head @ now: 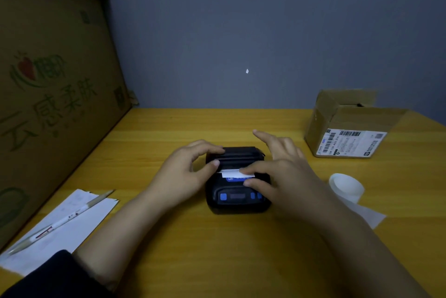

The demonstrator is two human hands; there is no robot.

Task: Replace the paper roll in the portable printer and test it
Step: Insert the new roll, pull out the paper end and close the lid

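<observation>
The portable printer (237, 180) sits at frame centre on the yellow table (193, 249), control panel w/ blue buttons toward me, paper slot on the far side of the panel. A short white paper strip (230, 173) pokes out of the slot; its long axis runs left-right across the frame, parallel to the cover edge.

Both my hands are on the unit, one per side, so neither has to reach. My left hand (183, 172) comes in from lower left: fingers curled over the rear cover, thumb tip at the strip's left end. Partly closed, bracing the housing; I can't tell if it pinches the paper. My right hand (282, 169) comes in from lower right: thumb lies on the strip's right end, another finger rests on the panel below it, index raised and pointing to upper left, clear of everything. Mostly open, nothing enclosed.

Judgement: cover looks shut w/ paper fed; the coming move is likely tearing the strip sideways or pressing a button to test.

A loose paper roll (346, 186) lies at right of the printer, well apart.
</observation>
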